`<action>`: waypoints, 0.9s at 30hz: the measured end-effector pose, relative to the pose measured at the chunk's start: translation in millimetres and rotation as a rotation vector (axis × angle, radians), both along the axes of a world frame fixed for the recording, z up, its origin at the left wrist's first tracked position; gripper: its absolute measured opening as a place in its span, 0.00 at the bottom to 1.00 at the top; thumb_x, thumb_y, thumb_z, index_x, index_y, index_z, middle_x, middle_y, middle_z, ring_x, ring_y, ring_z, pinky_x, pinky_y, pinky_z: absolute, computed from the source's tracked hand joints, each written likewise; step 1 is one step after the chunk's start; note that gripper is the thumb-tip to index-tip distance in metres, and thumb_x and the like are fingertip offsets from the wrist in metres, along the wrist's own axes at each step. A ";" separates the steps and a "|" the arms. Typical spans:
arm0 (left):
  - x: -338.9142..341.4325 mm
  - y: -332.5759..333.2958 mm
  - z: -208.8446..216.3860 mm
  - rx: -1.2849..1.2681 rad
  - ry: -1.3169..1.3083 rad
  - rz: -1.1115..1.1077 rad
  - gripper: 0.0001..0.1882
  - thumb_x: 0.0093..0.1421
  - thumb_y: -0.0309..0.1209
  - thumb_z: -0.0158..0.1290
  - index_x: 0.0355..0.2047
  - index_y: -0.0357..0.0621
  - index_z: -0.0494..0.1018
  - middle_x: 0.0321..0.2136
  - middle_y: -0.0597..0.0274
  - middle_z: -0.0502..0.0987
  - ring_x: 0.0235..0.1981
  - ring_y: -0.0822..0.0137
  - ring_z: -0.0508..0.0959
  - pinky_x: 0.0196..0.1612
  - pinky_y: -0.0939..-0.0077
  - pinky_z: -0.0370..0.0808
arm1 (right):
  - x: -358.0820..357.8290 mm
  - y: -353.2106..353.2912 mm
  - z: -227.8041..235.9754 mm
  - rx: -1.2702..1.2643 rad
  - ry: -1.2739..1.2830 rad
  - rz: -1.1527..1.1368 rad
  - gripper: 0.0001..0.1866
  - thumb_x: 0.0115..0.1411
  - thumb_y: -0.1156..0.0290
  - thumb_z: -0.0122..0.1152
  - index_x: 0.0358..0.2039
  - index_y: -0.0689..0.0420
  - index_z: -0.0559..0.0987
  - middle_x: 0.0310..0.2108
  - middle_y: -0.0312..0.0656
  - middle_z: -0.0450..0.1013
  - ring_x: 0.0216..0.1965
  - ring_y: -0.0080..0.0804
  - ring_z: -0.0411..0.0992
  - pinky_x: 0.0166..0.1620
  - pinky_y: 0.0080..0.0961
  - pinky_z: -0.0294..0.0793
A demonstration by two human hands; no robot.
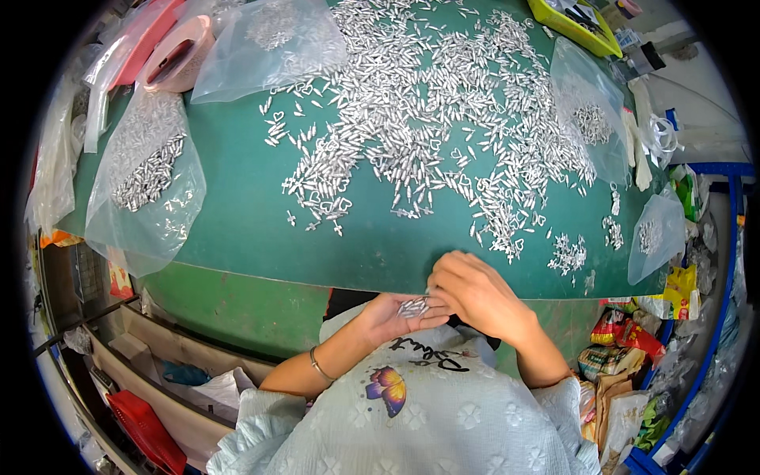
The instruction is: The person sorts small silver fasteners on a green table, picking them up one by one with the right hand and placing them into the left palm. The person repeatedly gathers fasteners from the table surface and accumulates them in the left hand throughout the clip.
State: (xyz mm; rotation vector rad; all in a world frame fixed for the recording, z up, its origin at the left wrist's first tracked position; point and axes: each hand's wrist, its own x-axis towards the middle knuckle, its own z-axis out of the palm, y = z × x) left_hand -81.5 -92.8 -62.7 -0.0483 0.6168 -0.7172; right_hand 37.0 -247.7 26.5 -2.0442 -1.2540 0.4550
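Your left hand [388,317] lies palm-up just below the near edge of the green counter [245,222], its grip cupped loosely around a small cluster of silver metal pieces [413,307], and your right hand [475,294] is curled over it with the fingertips [437,286] pinching at that cluster. Because the palm sits off the counter and over your lap, any tilt of the left wrist, or a pinch that catches more than one piece, could send pieces down into your clothing or to the floor, where they would be hard to find. Just beyond your knuckles, small heaps of the same silver pieces [567,255] lie close to the counter's rim, and a brush of the right forearm could sweep them off. Farther out, the broad scatter of silver pieces [427,119] touches the clear plastic bags [146,178] holding more, so loose and bagged stock could mix if a bag gets nudged.
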 end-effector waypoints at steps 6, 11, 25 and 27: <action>-2.4 -0.2 -16.5 -0.025 -0.137 0.020 0.14 0.64 0.26 0.48 0.47 0.29 0.68 0.41 0.49 0.74 0.36 0.63 0.76 0.38 0.74 0.77 | 45.4 27.4 -17.0 0.058 -0.398 -0.443 0.08 0.54 0.76 0.63 0.34 0.61 0.75 0.35 0.45 0.69 0.38 0.46 0.68 0.41 0.38 0.68; 2.4 1.3 -7.0 0.061 -0.135 -0.013 0.09 0.63 0.27 0.51 0.40 0.35 0.69 0.33 0.59 0.70 0.28 0.72 0.69 0.32 0.79 0.71 | 49.6 33.4 -27.9 -0.030 -0.517 -0.416 0.08 0.55 0.76 0.62 0.34 0.61 0.75 0.35 0.44 0.69 0.38 0.44 0.66 0.41 0.37 0.65; 0.8 -3.7 -7.9 -0.080 -0.144 -0.039 0.21 0.69 0.32 0.41 0.54 0.25 0.66 0.54 0.39 0.72 0.57 0.50 0.73 0.57 0.63 0.75 | -7.7 -1.2 -11.3 -0.022 -0.199 -0.119 0.12 0.50 0.77 0.58 0.37 0.63 0.75 0.39 0.47 0.68 0.41 0.46 0.69 0.44 0.36 0.69; 5.0 -6.3 8.0 0.099 -0.001 -0.049 0.22 0.70 0.34 0.39 0.54 0.24 0.66 0.53 0.39 0.72 0.56 0.50 0.74 0.54 0.64 0.78 | -17.7 -5.9 3.8 -0.072 0.005 0.030 0.14 0.49 0.77 0.62 0.38 0.62 0.75 0.40 0.47 0.69 0.42 0.47 0.69 0.44 0.37 0.70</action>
